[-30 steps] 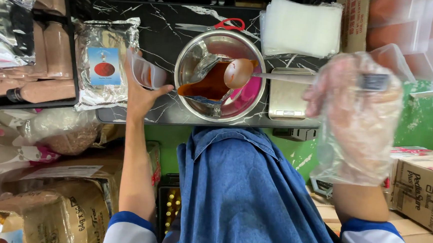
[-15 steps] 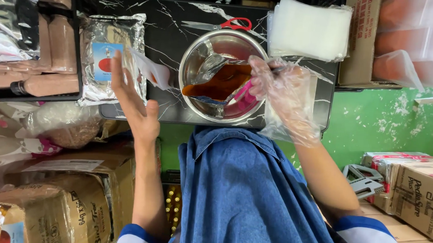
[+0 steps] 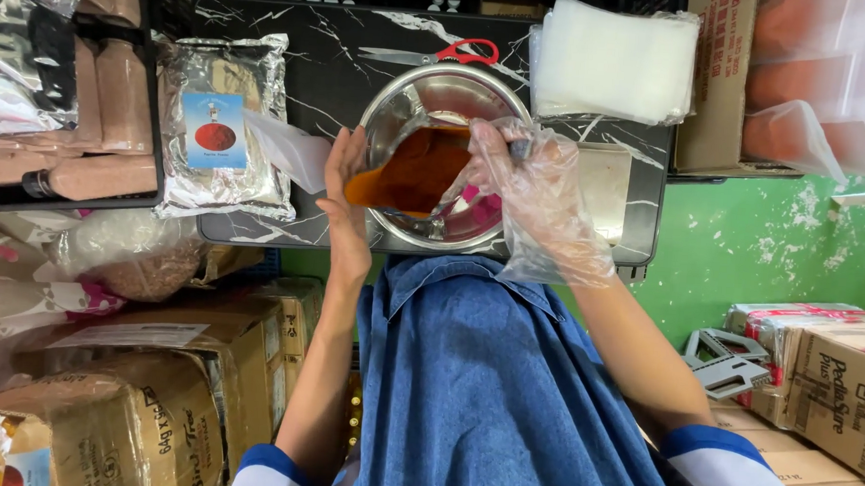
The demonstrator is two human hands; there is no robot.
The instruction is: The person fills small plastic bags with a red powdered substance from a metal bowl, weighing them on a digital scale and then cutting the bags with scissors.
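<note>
The work in hand reads as scooping reddish-brown powder (image 3: 412,172) out of the steel bowl (image 3: 411,97) on the black marbled table (image 3: 333,77); the powder lies in an opened foil pouch (image 3: 421,132) tilted inside the bowl, heaped toward its left edge; the right hand (image 3: 531,194), in a loose clear plastic glove, is closed in a grip on a dark handle, most likely a spoon, whose working end is hidden behind the pouch, so how full it is cannot be told; the left hand (image 3: 347,193) is bare and open, its palm pressed flat against the bowl's left side beside the pouch, gripping nothing; a small clear bag (image 3: 288,149) lies on the table just left of that hand, touching the sealed foil packet with a blue label (image 3: 222,125); to do this step well, I judge that the left hand should hold the bowl steady while the spoon draws along the pouch's lower fold, keeping the load level and lifting slowly, since fine powder spills easily over the rim onto the dark table; red-handled scissors (image 3: 434,55) rest behind the bowl, a stack of clear bags (image 3: 614,59) lies at the far right, and a small scale (image 3: 607,179) sits just right of the bowl, half hidden by the glove.
</note>
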